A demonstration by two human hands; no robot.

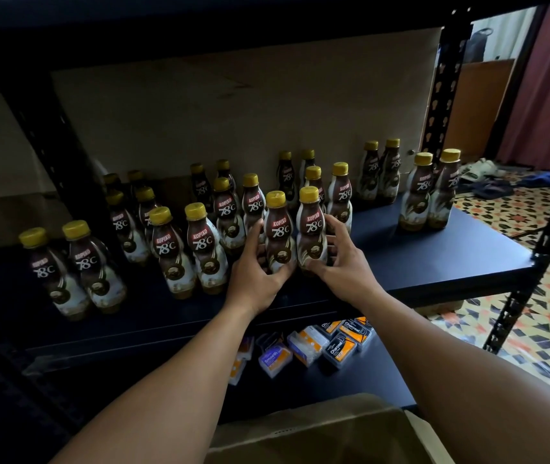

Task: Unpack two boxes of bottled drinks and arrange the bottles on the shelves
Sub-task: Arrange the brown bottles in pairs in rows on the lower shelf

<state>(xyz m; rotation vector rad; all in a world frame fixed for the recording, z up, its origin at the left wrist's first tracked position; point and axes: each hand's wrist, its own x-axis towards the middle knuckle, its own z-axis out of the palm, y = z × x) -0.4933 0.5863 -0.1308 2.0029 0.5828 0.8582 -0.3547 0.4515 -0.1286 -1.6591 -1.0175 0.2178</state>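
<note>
1. Nearest the camera, an open cardboard box [334, 433] is cut off by the lower edge of the frame. Its contents cannot be seen.

2. Beyond it is the lower shelf [387, 380], a dark board carrying a cluster of small packs [313, 346]. "Charcoal" and "Smooth" are legible on some. The left part of the cluster is hidden behind the left forearm.

3. Both bare forearms reach up to the middle shelf [451, 259].
- The left grip [253, 269] is curled round the left bottle [278, 232], thumb across its lower front and fingers behind its left side.
- The right grip [344, 259] is curled round the right bottle [312, 229], fingers wrapped about its right side.
- The two bottles are upright and touching, near the front edge of the shelf.
- Their bases are covered by the thumbs. They appear to stand on the board, but contact is not confirmed.

4. The other bottles [201, 246], same brown label and yellow cap, stand upright in pairs to the left, behind and to the right. The rear left pairs [126, 185] are in deep shadow and hard to make out. One pair [429, 192] stands well apart at the right.

5. Behind the rows is a pale backing panel [233, 112], and the shelf above is black.

6. Past the perforated upright [444, 88], a patterned tiled floor [534, 296] and a reddish curtain [548, 78] are visible.
</note>
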